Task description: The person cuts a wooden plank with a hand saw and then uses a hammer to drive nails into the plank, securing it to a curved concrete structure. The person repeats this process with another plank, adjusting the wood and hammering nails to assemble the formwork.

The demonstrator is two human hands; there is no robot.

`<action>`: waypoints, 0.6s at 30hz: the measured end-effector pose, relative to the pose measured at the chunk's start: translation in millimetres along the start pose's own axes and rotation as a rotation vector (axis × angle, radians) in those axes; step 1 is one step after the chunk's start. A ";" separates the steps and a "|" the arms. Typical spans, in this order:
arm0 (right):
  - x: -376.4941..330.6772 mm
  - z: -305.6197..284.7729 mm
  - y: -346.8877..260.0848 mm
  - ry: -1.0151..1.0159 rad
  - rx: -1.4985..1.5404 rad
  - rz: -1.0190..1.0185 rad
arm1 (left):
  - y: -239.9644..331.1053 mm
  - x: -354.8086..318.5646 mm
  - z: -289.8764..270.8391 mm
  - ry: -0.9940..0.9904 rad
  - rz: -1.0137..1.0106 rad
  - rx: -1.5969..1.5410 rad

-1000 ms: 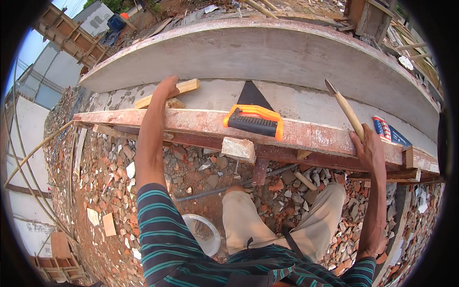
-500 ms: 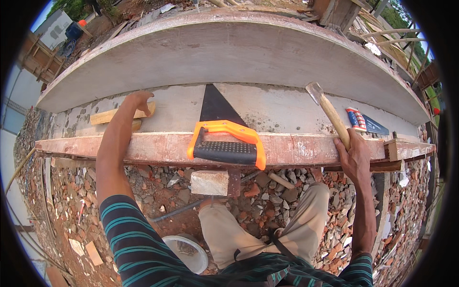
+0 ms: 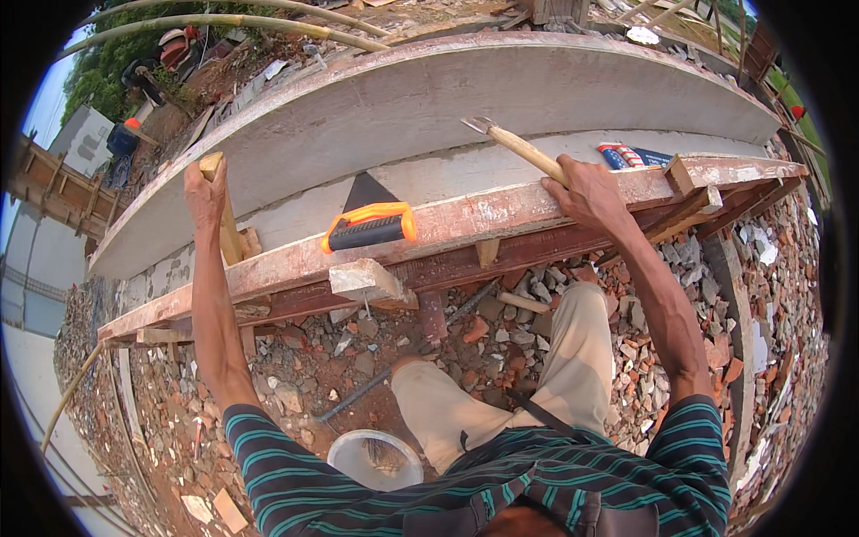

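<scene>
Left hand (image 3: 205,191) has lifted the wood block (image 3: 226,219) upright at 10 o'clock, fingers wrapped round its top. Right hand (image 3: 586,192) still grips the hammer (image 3: 519,146) at 1 o'clock, poised above the plank (image 3: 501,210).

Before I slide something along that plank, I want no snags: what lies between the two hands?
In the head view, an orange-handled saw lies on the plank between left hand and right hand.

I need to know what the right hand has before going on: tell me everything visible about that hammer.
The hammer has a pale wooden handle and a small grey metal head at its far end. It slants up and to the left over the grey concrete ledge. The right hand grips the handle's lower end, above the reddish plank.
</scene>
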State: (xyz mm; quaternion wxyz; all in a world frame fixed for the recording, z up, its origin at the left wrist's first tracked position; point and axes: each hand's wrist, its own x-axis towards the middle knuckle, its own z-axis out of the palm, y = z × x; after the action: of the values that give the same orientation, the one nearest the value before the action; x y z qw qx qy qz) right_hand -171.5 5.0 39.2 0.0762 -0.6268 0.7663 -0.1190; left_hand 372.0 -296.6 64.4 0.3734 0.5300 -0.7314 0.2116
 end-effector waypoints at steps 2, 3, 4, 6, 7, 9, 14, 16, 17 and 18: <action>22.4 3.1 20.4 -0.051 0.004 -0.079 | 17.3 13.2 -54.5 0.189 -0.050 -0.099; 44.5 3.2 30.0 -0.164 0.023 -0.061 | 28.9 16.9 -83.4 0.282 -0.078 -0.146; 64.0 -3.0 24.9 -0.270 0.008 -0.093 | 35.0 17.5 -119.9 0.351 -0.085 -0.166; 93.0 -10.7 9.9 -0.420 -0.097 0.010 | 49.2 21.1 -181.7 0.503 -0.101 -0.313; 106.5 -3.4 8.3 -0.351 -0.255 -0.109 | 49.9 25.4 -203.6 0.564 -0.122 -0.424; 138.0 34.4 18.0 -0.167 -0.557 -0.372 | 67.5 33.9 -267.7 0.768 -0.027 -0.527; 164.7 94.1 36.1 -0.202 -0.359 -0.298 | 125.6 36.8 -366.7 1.101 0.068 -0.808; 163.3 95.1 58.4 -0.011 -0.263 -0.242 | 128.8 28.9 -393.8 1.014 0.089 -0.928; 163.1 92.0 48.6 0.053 -0.123 -0.272 | 129.8 20.6 -399.0 0.999 0.053 -0.940; 159.4 80.6 37.4 0.119 0.018 -0.292 | 136.2 15.1 -399.8 0.982 0.019 -0.962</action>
State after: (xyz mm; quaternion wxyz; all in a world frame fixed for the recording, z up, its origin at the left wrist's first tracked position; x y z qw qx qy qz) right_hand -217.6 -151.1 -43.4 0.0182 -0.7225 0.6692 -0.1727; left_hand 371.1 23.5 340.3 0.8535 0.1417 -0.4946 0.0823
